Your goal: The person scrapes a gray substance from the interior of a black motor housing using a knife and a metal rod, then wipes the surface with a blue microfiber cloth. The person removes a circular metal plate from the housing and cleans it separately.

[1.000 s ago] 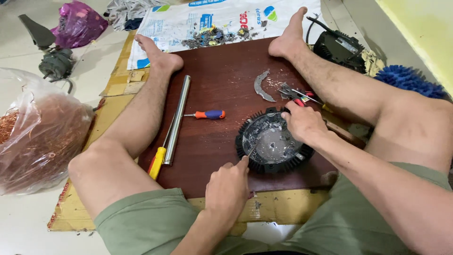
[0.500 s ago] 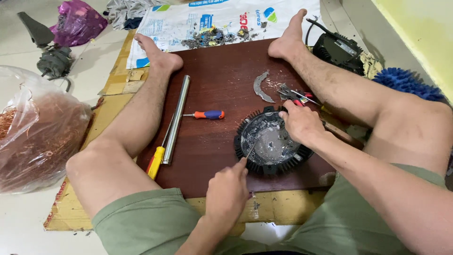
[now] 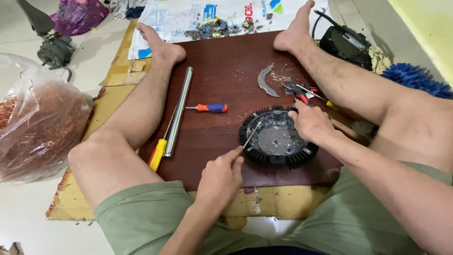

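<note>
A round black finned metal housing [image 3: 277, 139] lies on a dark red board [image 3: 222, 61] between my legs. My left hand [image 3: 220, 177] pinches a thin metal rod [image 3: 251, 134] whose tip reaches over the housing's left rim into its grey inside. My right hand [image 3: 309, 123] rests on the housing's upper right rim, fingers curled over the edge and holding it in place. Red-handled pliers [image 3: 298, 89] lie just beyond my right hand, beside a curved grey metal piece [image 3: 264, 81].
An orange-and-blue screwdriver [image 3: 210, 108], a long steel tube [image 3: 179, 109] and a yellow-handled tool [image 3: 158, 154] lie on the board's left half. A clear bag of copper wire [image 3: 40, 127] sits at left. A black motor casing [image 3: 347, 43] and blue brush [image 3: 415, 79] are at right.
My left hand has picked up the thin rod and brought its tip into the housing. My right hand slid slightly along the rim. The camera has shifted a little.
</note>
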